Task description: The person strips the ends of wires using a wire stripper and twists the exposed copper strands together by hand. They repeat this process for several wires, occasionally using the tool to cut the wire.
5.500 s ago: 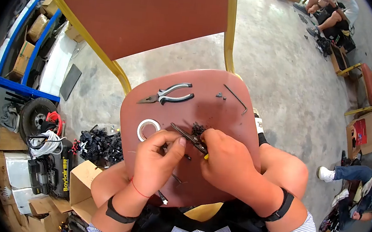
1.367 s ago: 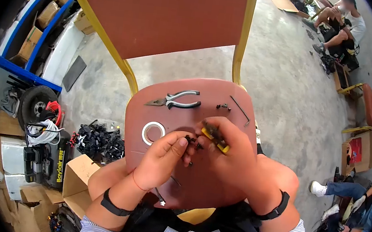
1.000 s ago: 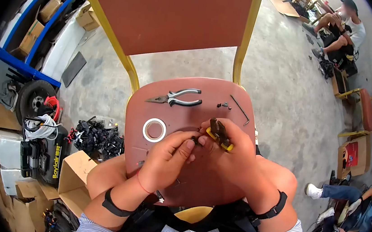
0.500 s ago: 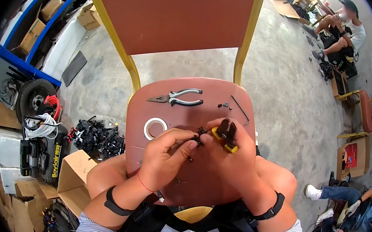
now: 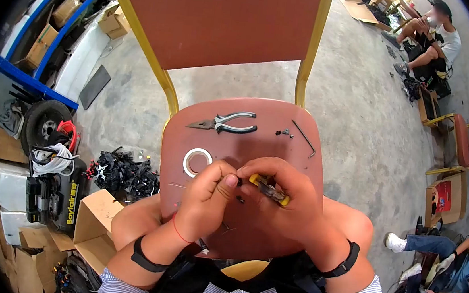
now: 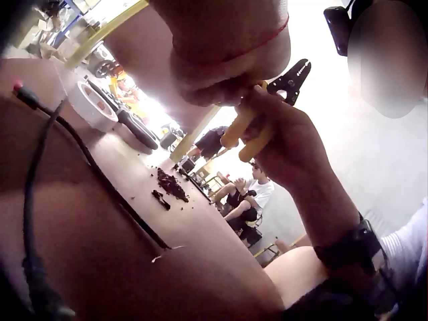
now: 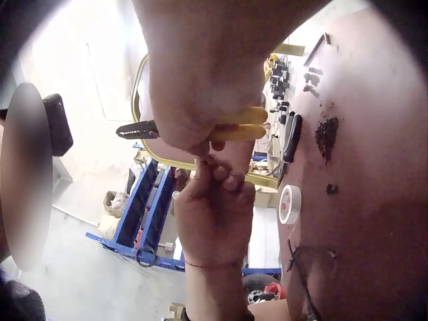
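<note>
The head view is bright and evenly daylit, sharp at its middle, with strong fisheye bending and a black vignette at the rim; shadows under the chair [image 5: 249,114] are soft. Both wrist views are backlit: the background blows out to white glare, the near hands fall dark, and close surfaces blur.

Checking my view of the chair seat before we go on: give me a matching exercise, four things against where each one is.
Things:
1. yellow-handled tool
2. tape roll
3. grey-handled pliers
4. hex key

Places:
A. far right of the chair seat
B. gripped in the right hand
C. far left of the seat, lying flat
D. just beyond the left hand

Pairs: 1-B, 2-D, 3-C, 4-A
</note>
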